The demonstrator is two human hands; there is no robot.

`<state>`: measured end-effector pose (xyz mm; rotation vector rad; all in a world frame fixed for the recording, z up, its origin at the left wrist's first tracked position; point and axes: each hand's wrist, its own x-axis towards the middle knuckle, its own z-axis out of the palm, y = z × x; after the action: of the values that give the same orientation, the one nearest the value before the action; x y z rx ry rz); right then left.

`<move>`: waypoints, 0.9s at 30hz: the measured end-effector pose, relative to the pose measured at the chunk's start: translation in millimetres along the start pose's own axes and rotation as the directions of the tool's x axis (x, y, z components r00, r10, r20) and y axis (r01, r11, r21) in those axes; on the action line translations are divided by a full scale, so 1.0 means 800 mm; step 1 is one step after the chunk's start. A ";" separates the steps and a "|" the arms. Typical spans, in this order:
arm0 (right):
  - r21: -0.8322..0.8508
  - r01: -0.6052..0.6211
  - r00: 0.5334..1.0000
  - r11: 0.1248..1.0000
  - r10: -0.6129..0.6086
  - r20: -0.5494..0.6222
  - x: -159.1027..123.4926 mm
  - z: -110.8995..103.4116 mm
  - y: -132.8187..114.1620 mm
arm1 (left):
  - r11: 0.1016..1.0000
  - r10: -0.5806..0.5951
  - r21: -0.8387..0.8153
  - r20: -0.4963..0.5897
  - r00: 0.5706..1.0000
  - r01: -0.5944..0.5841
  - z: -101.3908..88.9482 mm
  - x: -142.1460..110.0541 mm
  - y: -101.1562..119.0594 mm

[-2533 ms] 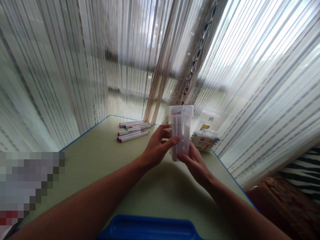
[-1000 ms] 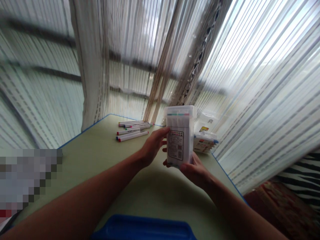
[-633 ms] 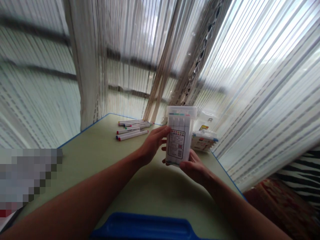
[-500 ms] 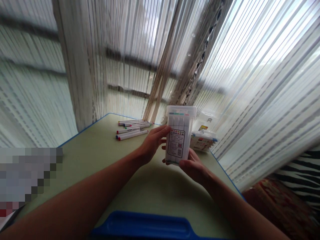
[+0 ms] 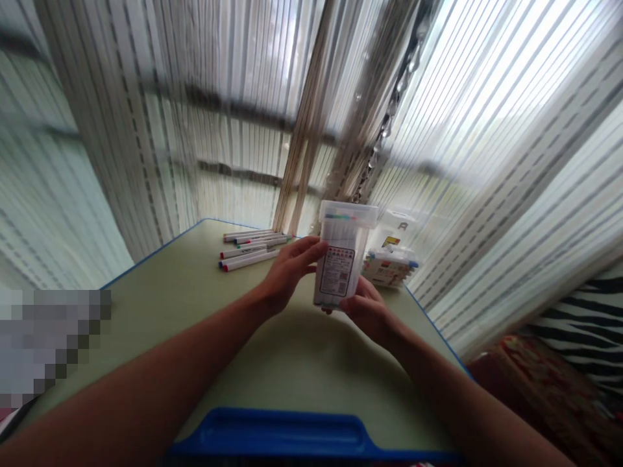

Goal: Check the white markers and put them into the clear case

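Observation:
A clear plastic marker case (image 5: 338, 256) with a frosted lid stands upright in the air between my hands, slightly tilted. White pens with coloured ends show through its wall, and a printed label faces me. My left hand (image 5: 294, 266) grips the case from its left side, its fingers partly hidden behind. Around the lower right corner, my right hand (image 5: 367, 308) supports the case, thumb in front. Several loose white markers (image 5: 250, 259) with red, blue, green and other coloured caps lie on the table left of my left hand.
Behind the case on the right sits another clear box of markers (image 5: 389, 267), with a clear lid-like piece (image 5: 396, 230) beyond it. The pale green table (image 5: 160, 305) has a blue rim and a blue tray recess (image 5: 287, 428) nearest me. Striped curtains (image 5: 243, 130) hang behind.
The case has turned and tilted a little in my hands and both hands have shifted with it. The whole view has moved slightly; the loose markers lie as before.

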<state>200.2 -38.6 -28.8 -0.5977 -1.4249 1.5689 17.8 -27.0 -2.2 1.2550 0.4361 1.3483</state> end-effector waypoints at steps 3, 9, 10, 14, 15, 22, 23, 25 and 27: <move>0.008 0.003 1.000 1.000 -0.003 0.001 0.000 0.000 0.000 | 1.000 -0.016 -0.010 -0.037 0.999 0.015 0.000 0.000 0.000; 0.002 -0.004 1.000 1.000 0.004 0.018 -0.001 -0.004 0.002 | 0.999 -0.044 -0.001 -0.081 0.996 0.044 0.000 -0.001 -0.001; -0.008 -0.002 1.000 1.000 0.002 0.020 -0.001 -0.004 0.002 | 0.999 -0.046 0.000 -0.084 0.995 0.046 0.001 -0.001 0.000; -0.070 0.013 1.000 0.997 -0.012 0.015 -0.001 -0.003 0.002 | 0.999 -0.045 0.009 -0.115 0.992 0.046 0.003 -0.002 0.001; -0.089 0.017 1.000 0.996 -0.016 0.012 -0.002 -0.003 0.002 | 0.999 -0.046 0.012 -0.127 0.991 0.047 0.003 -0.002 0.001; -0.239 0.017 0.998 0.971 -0.029 -0.049 -0.002 0.004 -0.003 | 0.998 -0.057 0.024 -0.165 0.985 0.062 -0.001 0.001 -0.003; -0.275 0.028 0.997 0.961 -0.046 -0.061 -0.002 0.004 -0.002 | 0.998 -0.056 0.030 -0.172 0.984 0.063 -0.001 0.001 -0.004; -0.370 0.069 0.991 0.927 -0.106 -0.080 -0.001 0.003 -0.001 | 0.997 -0.057 0.037 -0.182 0.982 0.065 -0.001 0.001 -0.005; -0.471 0.115 0.980 0.875 -0.176 -0.089 -0.001 0.002 0.001 | 0.997 -0.059 0.029 -0.188 0.980 0.066 -0.001 0.001 -0.005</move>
<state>199.2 -39.8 -29.7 -0.8336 -1.7145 1.0471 19.5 -24.9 -5.7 1.1377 0.6279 1.4156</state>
